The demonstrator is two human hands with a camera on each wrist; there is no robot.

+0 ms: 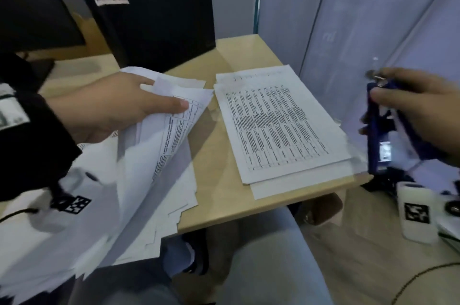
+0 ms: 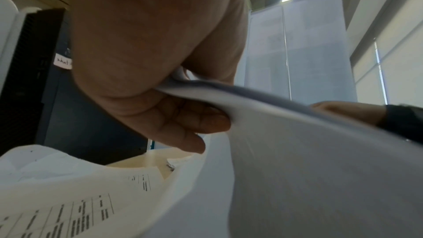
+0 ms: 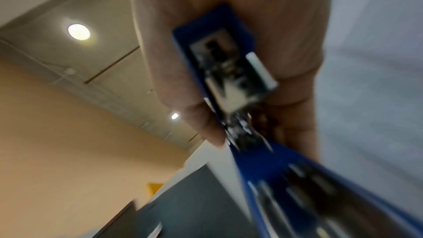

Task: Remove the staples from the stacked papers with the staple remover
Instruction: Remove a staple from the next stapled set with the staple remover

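My left hand [image 1: 124, 105] pinches a bundle of white printed sheets [image 1: 161, 145] and lifts it off the messy paper pile [image 1: 139, 205] at the desk's left; thumb on top, fingers [image 2: 190, 120] underneath. A neat stack of printed papers [image 1: 278, 125] lies flat at the desk's right. My right hand [image 1: 418, 105] is raised right of that stack and grips the blue staple remover [image 1: 378, 130], which stands roughly vertical with its metal tip up. In the right wrist view the staple remover [image 3: 228, 71] is blurred.
A black computer tower [image 1: 154, 11] stands at the back of the wooden desk [image 1: 219, 187]. A dark monitor [image 1: 32, 6] is at back left. A frosted partition [image 1: 373, 18] borders the desk on the right. A white wrist-worn device [image 1: 415, 210] sits lower right.
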